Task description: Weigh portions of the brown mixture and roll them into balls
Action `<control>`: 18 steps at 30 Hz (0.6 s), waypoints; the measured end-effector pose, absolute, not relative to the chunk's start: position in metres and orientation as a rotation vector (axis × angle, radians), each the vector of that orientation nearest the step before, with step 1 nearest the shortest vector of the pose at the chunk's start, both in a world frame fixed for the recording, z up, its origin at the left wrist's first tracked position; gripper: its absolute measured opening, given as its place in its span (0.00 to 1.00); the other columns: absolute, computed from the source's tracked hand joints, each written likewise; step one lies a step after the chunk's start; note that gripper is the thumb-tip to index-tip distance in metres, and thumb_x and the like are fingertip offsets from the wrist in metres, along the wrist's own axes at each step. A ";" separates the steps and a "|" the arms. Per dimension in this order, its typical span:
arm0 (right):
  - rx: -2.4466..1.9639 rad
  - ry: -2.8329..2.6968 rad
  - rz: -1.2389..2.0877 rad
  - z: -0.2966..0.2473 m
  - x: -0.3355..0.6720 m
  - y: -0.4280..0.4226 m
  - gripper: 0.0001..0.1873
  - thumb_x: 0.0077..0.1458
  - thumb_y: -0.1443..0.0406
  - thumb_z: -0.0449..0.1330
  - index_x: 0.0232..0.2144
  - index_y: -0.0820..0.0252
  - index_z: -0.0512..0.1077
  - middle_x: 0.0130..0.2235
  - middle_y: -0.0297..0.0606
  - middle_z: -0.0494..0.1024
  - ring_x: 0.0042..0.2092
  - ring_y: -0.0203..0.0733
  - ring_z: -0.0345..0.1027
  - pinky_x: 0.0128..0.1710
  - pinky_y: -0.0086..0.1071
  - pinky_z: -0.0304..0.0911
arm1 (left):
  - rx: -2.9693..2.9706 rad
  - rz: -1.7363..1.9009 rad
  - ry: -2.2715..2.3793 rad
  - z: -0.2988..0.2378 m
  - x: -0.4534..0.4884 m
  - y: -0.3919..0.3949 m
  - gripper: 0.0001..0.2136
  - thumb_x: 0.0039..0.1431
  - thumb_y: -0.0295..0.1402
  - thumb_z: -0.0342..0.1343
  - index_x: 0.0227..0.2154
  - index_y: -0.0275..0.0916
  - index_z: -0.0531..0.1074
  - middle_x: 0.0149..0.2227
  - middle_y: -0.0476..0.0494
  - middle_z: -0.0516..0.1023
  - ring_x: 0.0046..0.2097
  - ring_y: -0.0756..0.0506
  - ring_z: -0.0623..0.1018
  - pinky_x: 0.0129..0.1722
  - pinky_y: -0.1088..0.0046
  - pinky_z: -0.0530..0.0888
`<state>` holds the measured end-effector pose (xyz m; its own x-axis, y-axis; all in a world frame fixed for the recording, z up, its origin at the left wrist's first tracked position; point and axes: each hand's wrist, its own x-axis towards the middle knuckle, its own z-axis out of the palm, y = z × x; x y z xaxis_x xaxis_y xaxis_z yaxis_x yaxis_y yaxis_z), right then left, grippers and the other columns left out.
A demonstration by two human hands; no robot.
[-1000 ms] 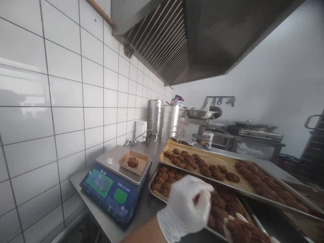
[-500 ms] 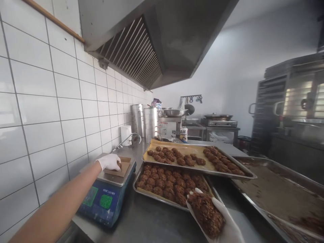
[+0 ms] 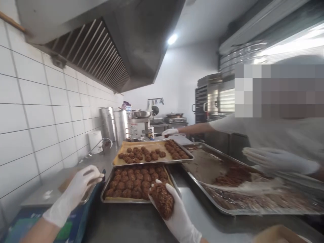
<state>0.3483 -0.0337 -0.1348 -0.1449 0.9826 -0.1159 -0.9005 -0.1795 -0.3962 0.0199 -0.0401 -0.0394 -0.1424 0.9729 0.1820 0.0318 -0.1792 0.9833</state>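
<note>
Portioning the brown mix at the scale

My right hand cups a lump of brown mix; left hand hovers half-curled, holding nothing, over the scale — I'd pinch small bits, steadily.

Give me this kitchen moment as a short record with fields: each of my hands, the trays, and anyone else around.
left hand: gloved, over the scale, fingers curled; whether it holds anything, cannot tell
right hand: gloved, palm up, holding a lump of brown mixture
near tray: rows of brown patties, beside the right hand
far tray: paper-lined, patties in two groups
large tray: loose brown mixture
co-worker's hand: gloved, over the large tray
co-worker's other hand: reaching past the far tray
</note>
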 end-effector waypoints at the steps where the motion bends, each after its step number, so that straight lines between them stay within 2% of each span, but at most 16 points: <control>1: -0.387 -0.269 1.712 -0.136 0.348 -0.034 0.20 0.52 0.62 0.71 0.47 0.63 0.79 0.45 0.44 0.85 0.48 0.50 0.79 0.57 0.49 0.71 | 1.304 1.360 1.177 -0.048 0.035 -0.044 0.10 0.50 0.36 0.67 0.31 0.39 0.74 0.36 0.47 0.80 0.42 0.45 0.80 0.43 0.72 0.76; 3: -0.364 -0.280 1.706 -0.139 0.349 -0.033 0.20 0.52 0.61 0.71 0.47 0.63 0.79 0.45 0.45 0.84 0.48 0.50 0.79 0.57 0.49 0.71 | 1.339 1.220 1.145 -0.065 0.065 -0.049 0.10 0.50 0.32 0.65 0.36 0.38 0.76 0.39 0.45 0.80 0.37 0.47 0.79 0.39 0.72 0.76; 6: -0.358 -0.281 1.692 -0.141 0.349 -0.034 0.21 0.53 0.59 0.71 0.47 0.63 0.79 0.45 0.45 0.84 0.48 0.50 0.79 0.54 0.47 0.72 | 1.395 1.062 1.154 -0.086 0.103 -0.045 0.10 0.50 0.32 0.64 0.37 0.38 0.76 0.36 0.46 0.80 0.29 0.50 0.74 0.28 0.75 0.71; 8: -0.357 -0.271 1.692 -0.140 0.350 -0.034 0.21 0.53 0.59 0.70 0.47 0.62 0.78 0.45 0.45 0.84 0.49 0.50 0.79 0.53 0.45 0.72 | 1.399 0.941 1.116 -0.096 0.125 -0.034 0.11 0.53 0.39 0.65 0.34 0.38 0.75 0.32 0.47 0.78 0.28 0.51 0.73 0.26 0.77 0.67; 11: -0.345 -0.265 1.696 -0.139 0.351 -0.034 0.21 0.54 0.59 0.70 0.49 0.63 0.78 0.47 0.46 0.84 0.50 0.50 0.78 0.53 0.44 0.73 | 1.361 0.861 1.200 -0.103 0.156 -0.002 0.23 0.52 0.54 0.64 0.23 0.37 0.69 0.20 0.50 0.70 0.19 0.53 0.65 0.18 0.78 0.54; 13: -0.338 -0.265 1.698 -0.140 0.352 -0.033 0.22 0.54 0.59 0.70 0.49 0.63 0.77 0.48 0.45 0.84 0.51 0.50 0.78 0.53 0.43 0.73 | 1.319 0.923 1.277 -0.097 0.177 0.028 0.27 0.49 0.58 0.66 0.19 0.38 0.64 0.16 0.52 0.64 0.16 0.54 0.59 0.16 0.78 0.48; 14: -0.341 -0.264 1.699 -0.141 0.352 -0.032 0.22 0.54 0.59 0.70 0.50 0.62 0.77 0.48 0.44 0.84 0.52 0.50 0.78 0.52 0.43 0.73 | 1.298 0.966 1.284 -0.090 0.187 0.045 0.28 0.49 0.58 0.66 0.19 0.38 0.63 0.15 0.53 0.63 0.16 0.54 0.59 0.16 0.78 0.49; 16: -0.347 -0.260 1.700 -0.144 0.353 -0.031 0.23 0.54 0.58 0.70 0.50 0.62 0.77 0.48 0.44 0.84 0.52 0.50 0.78 0.52 0.43 0.73 | 1.259 1.054 1.226 -0.070 0.204 0.077 0.26 0.53 0.57 0.64 0.24 0.37 0.67 0.20 0.49 0.68 0.20 0.52 0.66 0.19 0.78 0.61; 18: -0.346 -0.247 1.700 -0.146 0.355 -0.029 0.23 0.54 0.58 0.70 0.49 0.61 0.77 0.47 0.44 0.84 0.51 0.50 0.78 0.51 0.44 0.73 | 1.218 1.147 1.150 -0.044 0.216 0.101 0.24 0.58 0.57 0.60 0.36 0.36 0.71 0.32 0.41 0.76 0.29 0.47 0.75 0.29 0.71 0.75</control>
